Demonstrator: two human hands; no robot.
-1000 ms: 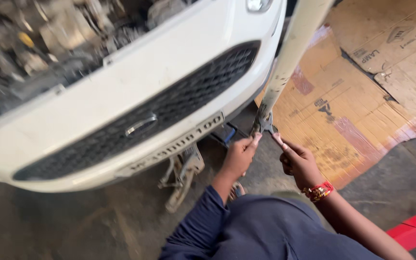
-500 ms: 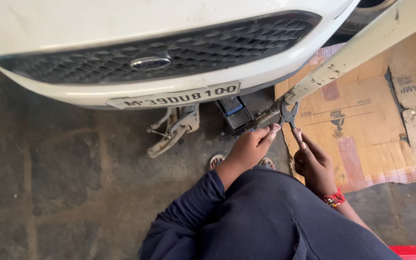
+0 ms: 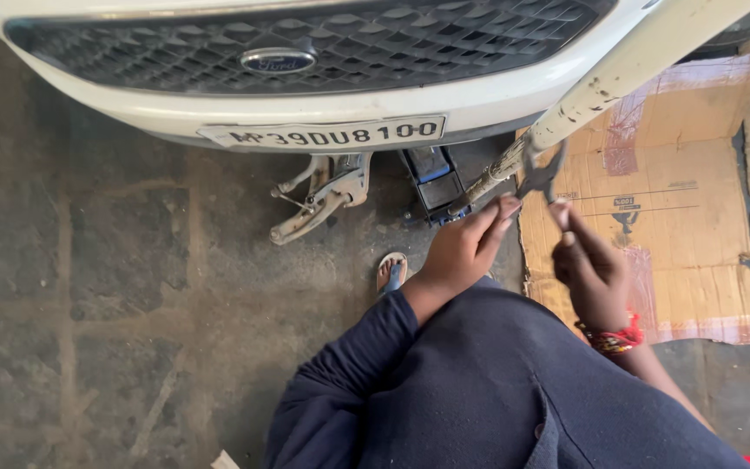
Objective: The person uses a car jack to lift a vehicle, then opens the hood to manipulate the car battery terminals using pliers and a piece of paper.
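Note:
Dark pliers clamp the wrapped lower end of a long white pole that slants down from the upper right to a blue floor jack under the car. My left hand reaches up from a dark blue sleeve, its fingertips on the left handle of the pliers and against the pole. My right hand, with a red band at the wrist, grips the right handle. The two handles stand apart.
A white car bumper with a black grille and number plate fills the top. A bent metal car part lies on the concrete below it. My sandalled foot is near the jack. Flattened cardboard covers the floor at right.
My view has dropped from the open engine bay to the bumper and floor. Both hands have stayed on the pliers at the pole's lower end.

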